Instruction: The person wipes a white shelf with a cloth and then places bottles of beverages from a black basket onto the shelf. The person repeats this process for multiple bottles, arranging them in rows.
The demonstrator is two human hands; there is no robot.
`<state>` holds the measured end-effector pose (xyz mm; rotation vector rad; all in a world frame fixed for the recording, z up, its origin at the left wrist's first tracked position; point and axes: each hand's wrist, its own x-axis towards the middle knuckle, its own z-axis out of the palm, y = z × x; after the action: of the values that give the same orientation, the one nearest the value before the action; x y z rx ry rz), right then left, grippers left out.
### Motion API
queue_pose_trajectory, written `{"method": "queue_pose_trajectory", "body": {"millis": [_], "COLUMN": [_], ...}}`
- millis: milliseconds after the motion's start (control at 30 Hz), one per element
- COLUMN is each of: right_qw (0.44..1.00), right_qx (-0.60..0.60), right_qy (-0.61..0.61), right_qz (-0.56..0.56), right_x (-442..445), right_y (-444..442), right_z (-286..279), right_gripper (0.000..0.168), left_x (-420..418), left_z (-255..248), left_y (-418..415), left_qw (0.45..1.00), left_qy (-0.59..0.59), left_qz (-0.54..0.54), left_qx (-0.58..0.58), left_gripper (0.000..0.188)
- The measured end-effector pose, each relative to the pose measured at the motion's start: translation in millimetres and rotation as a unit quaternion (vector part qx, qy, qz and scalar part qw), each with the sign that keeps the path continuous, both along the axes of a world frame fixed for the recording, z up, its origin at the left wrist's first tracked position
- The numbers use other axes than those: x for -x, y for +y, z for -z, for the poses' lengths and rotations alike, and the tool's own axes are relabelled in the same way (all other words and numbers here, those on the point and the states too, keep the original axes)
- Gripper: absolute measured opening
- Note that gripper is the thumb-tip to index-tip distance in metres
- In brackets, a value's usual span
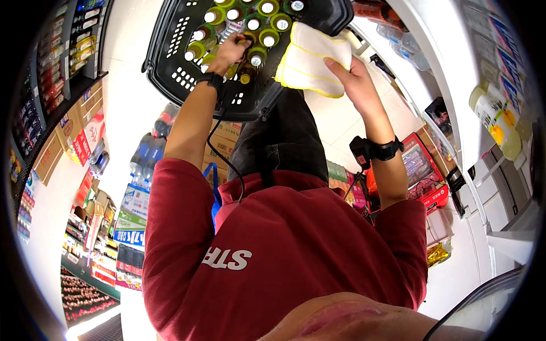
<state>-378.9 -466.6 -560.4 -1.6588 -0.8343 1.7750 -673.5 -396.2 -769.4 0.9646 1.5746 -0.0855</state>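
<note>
A black plastic shopping basket (181, 38) stands before me, holding several upright bottles with white caps and yellow-green necks (268, 39). My left hand (230, 53), with a black band on its wrist, reaches in among them. Its fingers curl around the top of a dark brownish bottle (248, 37), whose lower part is hidden. Nearer me in the basket is a bottle with a yellow-brown cap (245, 79). My right hand (349, 79) pinches a white cloth with yellow edging (313, 59), thumb on top, beside the basket's right rim.
Stocked drink shelves (64, 59) run along the left, with cardboard boxes (51, 153) below. Packs of large bottles (147, 153) stand on the floor at my left. White shelving (443, 55) rises on the right, near a red box (426, 170). A black cable (217, 147) hangs by my left side.
</note>
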Motion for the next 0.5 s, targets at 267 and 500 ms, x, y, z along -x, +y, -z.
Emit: {"method": "queue_pose_trajectory", "body": {"millis": [267, 500], "right_qw": [0.996, 0.963], "right_qx": [-0.061, -0.219], "right_qy": [0.049, 0.106], "right_qz": [0.044, 0.119], "right_x": [12.2, 48.8], "right_y": [-9.9, -9.6], "right_z": [-31.8, -68.8], "right_gripper": [0.032, 0.038], "left_x": [14.0, 4.8], "left_z": [-113.3, -337.7], "left_y": [-11.2, -11.1], "left_qw": [0.941, 0.772], "left_qy": [0.08, 0.066], "left_qz": [0.2, 0.394], "left_qx": [-0.262, -0.495], "left_gripper": [0.031, 0.019]}}
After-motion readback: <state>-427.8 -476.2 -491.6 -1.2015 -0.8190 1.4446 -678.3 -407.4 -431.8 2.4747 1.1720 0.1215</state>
